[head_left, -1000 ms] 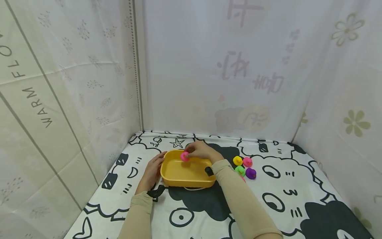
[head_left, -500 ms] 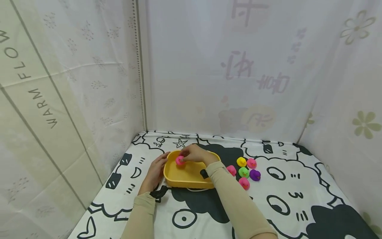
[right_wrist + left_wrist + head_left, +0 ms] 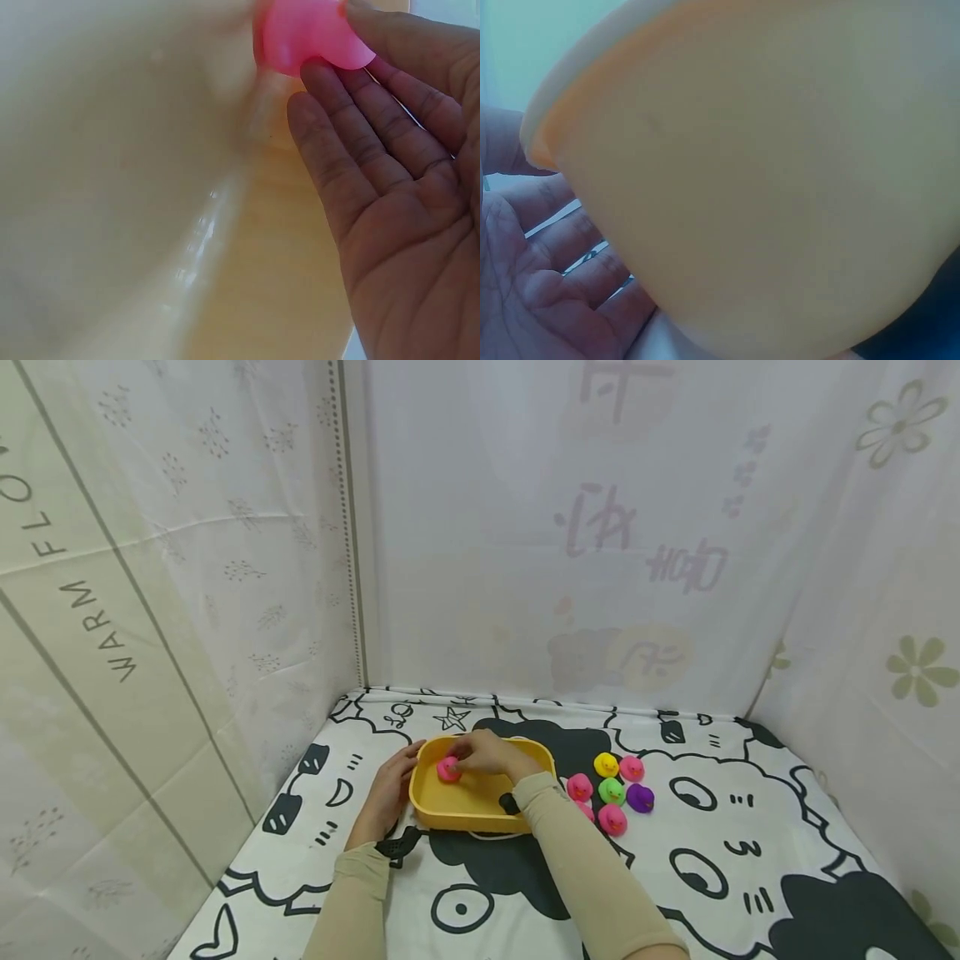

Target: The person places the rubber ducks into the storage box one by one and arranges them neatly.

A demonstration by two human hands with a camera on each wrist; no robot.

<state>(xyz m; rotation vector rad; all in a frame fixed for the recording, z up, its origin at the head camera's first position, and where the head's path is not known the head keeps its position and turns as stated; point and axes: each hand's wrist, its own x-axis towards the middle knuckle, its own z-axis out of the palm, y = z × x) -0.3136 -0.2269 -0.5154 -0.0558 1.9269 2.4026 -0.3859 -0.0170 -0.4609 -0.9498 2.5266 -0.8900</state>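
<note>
A yellow plastic basin stands on the patterned cloth between both hands. My right hand reaches over it and pinches a pink rubber duck between thumb and fingertips, low inside its left part. The right wrist view shows the same pink duck at the fingertips, its upper part cut off by the frame. My left hand rests along the basin's left end, fingertips at the rim. In the left wrist view its fingers lie extended against the outer wall.
Right of the basin sits a cluster of rubber ducks: a yellow one, a green one, a purple one and several pink ones. My right sleeve partly covers one pink duck. Printed curtains enclose the cloth-covered surface.
My right hand has carried the pink duck left and lower inside the basin. More pink ducks show beside the right sleeve. The left hand keeps its place at the basin's end.
</note>
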